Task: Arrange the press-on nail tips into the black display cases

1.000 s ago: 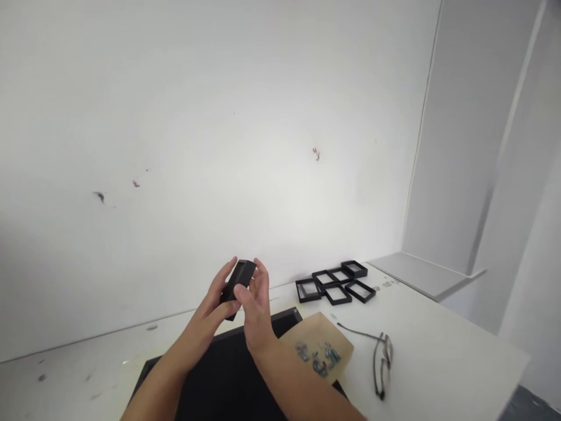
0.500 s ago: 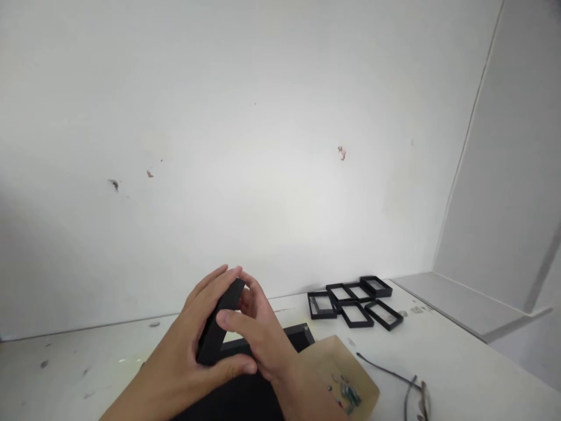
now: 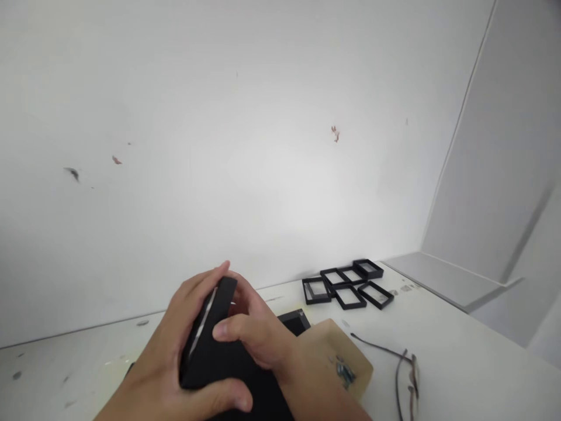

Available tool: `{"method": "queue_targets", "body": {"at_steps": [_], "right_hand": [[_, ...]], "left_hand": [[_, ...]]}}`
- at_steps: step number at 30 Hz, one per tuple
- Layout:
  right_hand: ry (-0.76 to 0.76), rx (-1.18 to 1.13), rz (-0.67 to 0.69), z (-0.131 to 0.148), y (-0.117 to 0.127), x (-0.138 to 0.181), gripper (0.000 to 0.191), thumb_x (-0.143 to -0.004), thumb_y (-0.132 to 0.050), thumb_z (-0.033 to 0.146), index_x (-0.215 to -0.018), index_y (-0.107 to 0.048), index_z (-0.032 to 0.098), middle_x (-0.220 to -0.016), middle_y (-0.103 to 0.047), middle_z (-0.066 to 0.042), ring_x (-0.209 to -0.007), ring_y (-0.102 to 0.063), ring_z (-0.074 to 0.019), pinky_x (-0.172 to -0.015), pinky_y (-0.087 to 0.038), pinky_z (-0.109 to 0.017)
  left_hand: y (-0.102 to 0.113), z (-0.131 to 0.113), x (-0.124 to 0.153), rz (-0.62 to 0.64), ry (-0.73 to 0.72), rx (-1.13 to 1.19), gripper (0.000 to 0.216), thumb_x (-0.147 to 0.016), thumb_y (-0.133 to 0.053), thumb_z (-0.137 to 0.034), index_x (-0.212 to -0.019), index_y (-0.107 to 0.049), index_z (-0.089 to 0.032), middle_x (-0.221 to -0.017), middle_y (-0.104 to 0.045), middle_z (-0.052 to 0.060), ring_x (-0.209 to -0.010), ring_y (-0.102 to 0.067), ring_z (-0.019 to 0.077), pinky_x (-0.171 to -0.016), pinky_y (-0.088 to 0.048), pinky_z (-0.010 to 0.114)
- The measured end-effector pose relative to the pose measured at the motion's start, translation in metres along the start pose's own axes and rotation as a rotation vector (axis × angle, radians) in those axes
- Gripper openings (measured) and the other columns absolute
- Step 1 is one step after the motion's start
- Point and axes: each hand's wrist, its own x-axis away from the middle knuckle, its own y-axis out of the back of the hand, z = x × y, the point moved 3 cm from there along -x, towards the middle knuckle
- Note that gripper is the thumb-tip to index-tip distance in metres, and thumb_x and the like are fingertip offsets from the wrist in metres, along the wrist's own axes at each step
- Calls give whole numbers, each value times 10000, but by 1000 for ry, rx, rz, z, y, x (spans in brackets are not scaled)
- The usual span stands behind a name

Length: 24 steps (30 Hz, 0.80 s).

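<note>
We note the left hand (image 3: 170, 356) and the right hand (image 3: 256, 333) both clamped on a black box (image 3: 210, 345) above the worktop (image 3: 447, 362).

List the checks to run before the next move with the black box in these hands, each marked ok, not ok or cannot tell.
1. Two-handed hold: ok. The left hand wraps the black box from below, and the right hand lays its thumb across the face.
2. Box fully shut: cannot tell. A pale line runs along its edge.
3. Box level: not ok. It is tilted, far end up.
4. Small blue pieces: ok. They lie on the brown card, beside the right forearm.
5. Glasses: ok. They rest on the table, apart from both hands.
6. Empty black frames: ok. They are grouped near the wall, untouched.
</note>
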Motion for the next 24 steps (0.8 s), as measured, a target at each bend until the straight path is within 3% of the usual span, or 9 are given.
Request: {"method": "queue_targets", "body": {"at_steps": [2, 6, 12, 16, 20, 24], "right_hand": [[21, 27, -40, -1, -1, 1, 749, -544, -914, 327, -1253, -677, 299, -1095, -668, 17, -928, -633, -191, -848, -534, -360], [59, 86, -129, 0, -5, 5, 618, -581, -914, 351, -1162, -715, 282, -1021, -639, 16, -905, -578, -182, -806, -527, -339], [79, 146, -200, -4, -8, 8, 596, -569, -905, 348, -1132, -719, 282, -997, -626, 15, -871, -568, -176, -700, -501, -298], [84, 171, -211, -3, -8, 8, 679, -532, -913, 333, -1180, -717, 295, -1012, -638, 15, -868, -578, -177, -690, -503, -296], [131, 133, -174, 2, -8, 8, 663, -528, -891, 277, -1169, -727, 302, -992, -647, 15, -860, -576, -180, -705, -496, -307], [175, 77, -99, 3, -6, 8, 644, -548, -852, 274, -1181, -738, 314, -959, -647, 24, -843, -574, -172, -760, -489, -322]], "left_hand": [[1, -2, -1, 13, 56, 22, 1216, -569, -933, -818, -1631, -415, -530, -1677, -493, 51, -1441, -592, 467, -1181, -568, 652], [2, -4, -2, 34, 16, 13, 1255, -528, -981, -728, -1630, -419, -518, -1630, -560, 59, -1366, -647, 498, -1090, -624, 675], [-1, -21, 4, 21, 155, 75, 1180, -550, -894, -881, -1567, -464, -464, -1542, -625, 64, -1374, -647, 447, -1100, -640, 575], [0, -25, 5, 17, 100, 86, 1120, -589, -921, -799, -1543, -473, -420, -1497, -613, 75, -1326, -654, 444, -1098, -636, 576], [3, -16, 0, 19, 50, 156, 1185, -511, -954, -818, -1529, -500, -416, -1536, -567, 85, -1320, -642, 460, -1130, -610, 607], [2, -9, -4, -2, -107, 305, 1269, -436, -954, -857, -1533, -552, -363, -1460, -639, 121, -1182, -732, 431, -978, -700, 505]]}}
